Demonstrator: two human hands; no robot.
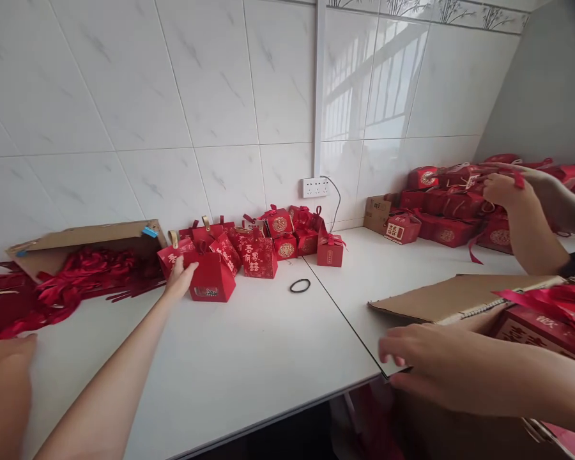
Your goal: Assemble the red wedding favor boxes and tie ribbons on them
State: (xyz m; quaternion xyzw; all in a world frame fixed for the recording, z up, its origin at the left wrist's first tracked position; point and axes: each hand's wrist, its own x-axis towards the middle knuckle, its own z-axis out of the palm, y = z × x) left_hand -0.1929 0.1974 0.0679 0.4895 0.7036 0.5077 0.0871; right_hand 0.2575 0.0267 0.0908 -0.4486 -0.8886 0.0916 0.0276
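Note:
My left hand (pixel 179 280) reaches onto the table and grips the left side of a plain red gift box (pixel 213 276), which has a small window at its base. Behind and beside this box is a cluster of red gift boxes, one a printed red gift box (pixel 260 259) with gold characters. My right hand (pixel 414 358) is at the table's front edge, beside a cardboard carton (pixel 441 297). Its fingers are apart and nothing shows between them. A large red gift box with a ribbon (pixel 551 326) sits in that carton.
Another person's hand (pixel 9 361) is at the left edge. At the back right, a person's hands (pixel 503 188) hold a red ribbon over stacked red boxes (pixel 448 230). A tipped carton (pixel 86 233) spills red ribbons. A dark ring-shaped band (pixel 299 285) lies on the white table (pixel 249 358).

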